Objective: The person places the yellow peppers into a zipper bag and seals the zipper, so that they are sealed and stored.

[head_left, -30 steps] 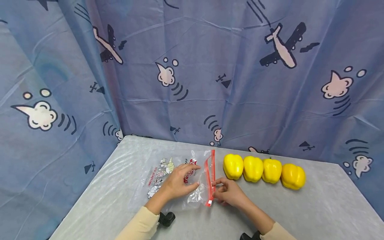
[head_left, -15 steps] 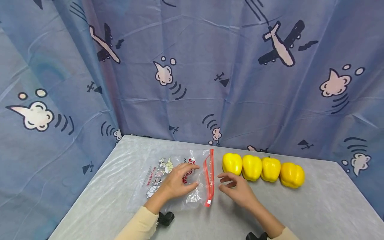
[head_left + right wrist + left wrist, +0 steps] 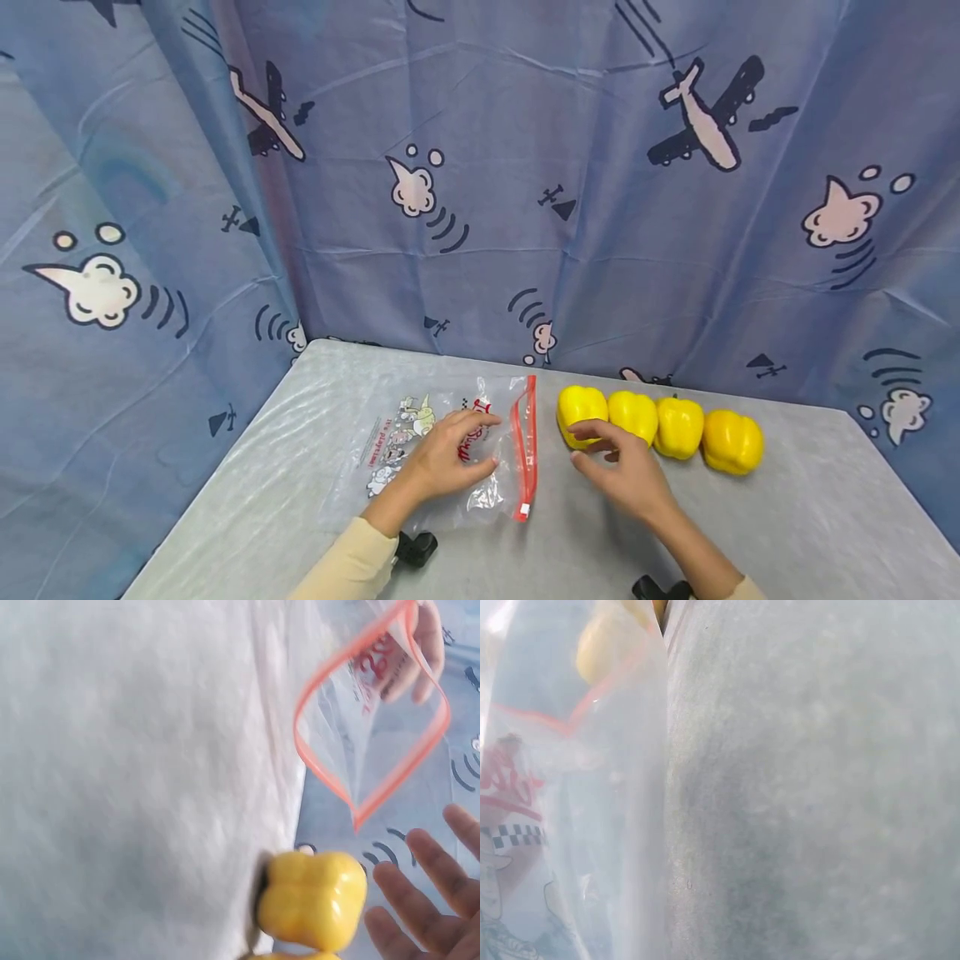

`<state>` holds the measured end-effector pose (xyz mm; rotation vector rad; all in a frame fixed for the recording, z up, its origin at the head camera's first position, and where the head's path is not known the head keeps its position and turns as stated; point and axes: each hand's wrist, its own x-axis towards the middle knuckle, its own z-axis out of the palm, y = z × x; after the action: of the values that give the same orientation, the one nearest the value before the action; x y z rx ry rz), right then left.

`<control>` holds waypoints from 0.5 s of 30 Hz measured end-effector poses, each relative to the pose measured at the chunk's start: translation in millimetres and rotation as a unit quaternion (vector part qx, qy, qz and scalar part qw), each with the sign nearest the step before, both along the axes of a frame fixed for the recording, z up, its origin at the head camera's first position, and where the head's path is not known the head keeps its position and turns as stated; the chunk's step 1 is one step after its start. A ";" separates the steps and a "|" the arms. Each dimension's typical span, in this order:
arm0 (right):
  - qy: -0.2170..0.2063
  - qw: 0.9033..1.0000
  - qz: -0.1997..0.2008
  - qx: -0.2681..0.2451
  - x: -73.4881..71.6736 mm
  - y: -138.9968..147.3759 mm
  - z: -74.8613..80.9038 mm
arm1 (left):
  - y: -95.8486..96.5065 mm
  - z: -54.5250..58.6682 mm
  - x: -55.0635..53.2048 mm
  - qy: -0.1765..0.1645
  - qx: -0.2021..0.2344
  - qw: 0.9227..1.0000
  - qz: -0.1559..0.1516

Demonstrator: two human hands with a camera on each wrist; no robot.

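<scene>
A clear plastic zip bag with red lettering and cartoon animals lies on the table. In the right wrist view its red-edged mouth gapes. My left hand is at the bag's printed face, thumb and forefinger spread apart; whether it touches the plastic I cannot tell. Just right of the bag, my right hand holds nothing, its fingers parted and loosely bent. Nearest to it is the leftmost yellow bell pepper, partly behind the fingers. More yellow bell peppers continue the row rightward.
The grey-white table ends at a blue curtain printed with planes and clouds. A zip slider sits at the bag mouth's near end. Black wrist mounts are on both forearms.
My right hand has let go of the bag's red edge and moved right, toward the leftmost peppers, its fingers opening. My left hand and the bag have stayed about where they were.
</scene>
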<state>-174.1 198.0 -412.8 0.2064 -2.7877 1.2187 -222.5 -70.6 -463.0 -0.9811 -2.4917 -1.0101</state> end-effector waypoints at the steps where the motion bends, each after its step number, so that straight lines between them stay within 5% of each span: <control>1: 0.010 1.000 -0.002 0.008 0.3 2.2 2.0 | 0.0 0.0 0.2 0.000 0.000 1.000 0.001; 15: 0.118 0.990 -0.047 0.058 -4.6 40.6 17.0 | -1.1 -1.5 -0.3 0.005 -0.003 1.000 0.004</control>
<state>-178.7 238.6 -395.9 0.2085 -2.6323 0.9438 -222.8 -71.6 -464.4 -0.9758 -2.4892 -0.9949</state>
